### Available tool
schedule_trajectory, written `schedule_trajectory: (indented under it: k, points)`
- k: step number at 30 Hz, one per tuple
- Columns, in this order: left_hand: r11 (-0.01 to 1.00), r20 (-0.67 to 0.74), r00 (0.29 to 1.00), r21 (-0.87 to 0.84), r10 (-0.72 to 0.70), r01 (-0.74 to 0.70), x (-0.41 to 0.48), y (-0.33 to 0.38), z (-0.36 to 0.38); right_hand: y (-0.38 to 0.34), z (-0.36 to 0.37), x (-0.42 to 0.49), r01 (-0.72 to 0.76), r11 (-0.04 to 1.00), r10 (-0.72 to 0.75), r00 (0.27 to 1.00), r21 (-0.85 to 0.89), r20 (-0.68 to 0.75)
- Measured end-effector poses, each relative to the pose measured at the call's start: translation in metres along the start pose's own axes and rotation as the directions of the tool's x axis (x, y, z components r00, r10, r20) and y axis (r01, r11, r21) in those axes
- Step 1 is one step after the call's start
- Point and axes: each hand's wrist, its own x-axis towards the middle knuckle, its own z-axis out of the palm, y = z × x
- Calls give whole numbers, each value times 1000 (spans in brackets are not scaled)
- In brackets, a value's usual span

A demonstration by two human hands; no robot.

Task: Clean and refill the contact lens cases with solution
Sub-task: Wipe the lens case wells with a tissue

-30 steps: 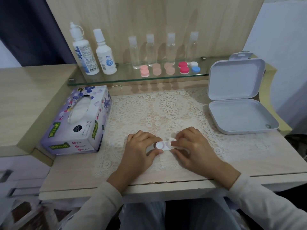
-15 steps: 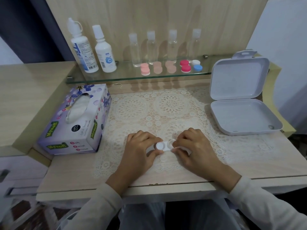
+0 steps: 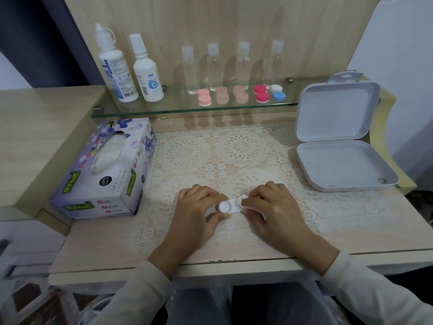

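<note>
Pale wood desk [image 3: 351,231] runs out of frame on both sides; we note a lace mat [image 3: 187,158] over its middle. Tissue box [image 3: 105,170] sits at left, with tissue showing in its slot. White hinged box [image 3: 339,165] lies open at right, and we cannot identify the small item in its corner. Left hand [image 3: 196,214] pinches the white lens case [image 3: 228,205] over the mat's near part. Right hand [image 3: 274,212], fingers curled, presses a tissue wad [image 3: 251,207] over the case's right well, which is hidden.
</note>
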Motion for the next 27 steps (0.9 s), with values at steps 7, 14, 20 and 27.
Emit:
schedule_trajectory:
  k: [7, 14, 20, 27]
  points:
    - [1000, 7, 1000, 6, -11, 11, -2, 1, -1, 2, -1, 0, 3, 998, -6, 999, 66, 39]
    - [1000, -3, 1000, 12, -21, 21, -2, 2, -1, 1, -3, 1, -22, 995, 15, 998, 102, 66]
    - [998, 2, 998, 11, -58, 58, -3, 2, -2, 0, -9, 1, -186, 937, 219, 973, 295, -80]
    - [988, -112, 982, -9, -155, 155, 5, 10, -14, -1, -26, 5, -246, 907, 273, 962, 341, -33]
